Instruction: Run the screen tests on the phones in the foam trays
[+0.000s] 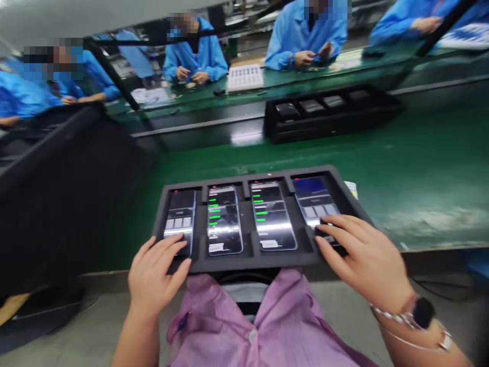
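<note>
A black foam tray [244, 265] with four slots lies on the green belt in front of me, and each slot holds a smartphone with its screen lit. My left hand [158, 270] rests on the lower part of the leftmost phone [180, 214], hiding its bottom right corner. The two middle phones [225, 220] [273, 216] show green bars and are untouched. My right hand [361, 255] lies across the lower end of the rightmost phone [315, 199], its fingers spread. A watch [422, 312] sits on my right wrist.
A second black tray [332, 113] holding several phones sits farther along the green conveyor belt [420, 168]. A large black panel [57, 193] stands at left. Beyond the belt, several people in blue coats [194, 53] work at a green bench.
</note>
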A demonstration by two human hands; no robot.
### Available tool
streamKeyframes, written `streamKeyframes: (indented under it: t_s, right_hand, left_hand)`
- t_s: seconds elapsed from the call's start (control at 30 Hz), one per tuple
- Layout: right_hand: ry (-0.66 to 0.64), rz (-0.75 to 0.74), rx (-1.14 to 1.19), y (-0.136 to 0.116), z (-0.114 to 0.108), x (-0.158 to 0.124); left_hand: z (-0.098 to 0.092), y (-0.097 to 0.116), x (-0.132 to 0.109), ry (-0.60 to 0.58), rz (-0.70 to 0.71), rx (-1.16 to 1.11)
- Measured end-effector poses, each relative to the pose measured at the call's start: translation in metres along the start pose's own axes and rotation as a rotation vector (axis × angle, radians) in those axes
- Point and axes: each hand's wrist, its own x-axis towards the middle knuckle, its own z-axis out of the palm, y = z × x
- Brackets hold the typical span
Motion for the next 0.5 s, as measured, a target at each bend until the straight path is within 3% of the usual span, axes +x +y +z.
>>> streamKeyframes:
  t_s: [0.5]
  right_hand:
    - [0.012,-0.005,0.031,-0.0075,-0.0012,0.0065]
  left_hand:
    - [0.0017,0.0004,0.0018,0.072,0.047,0.028]
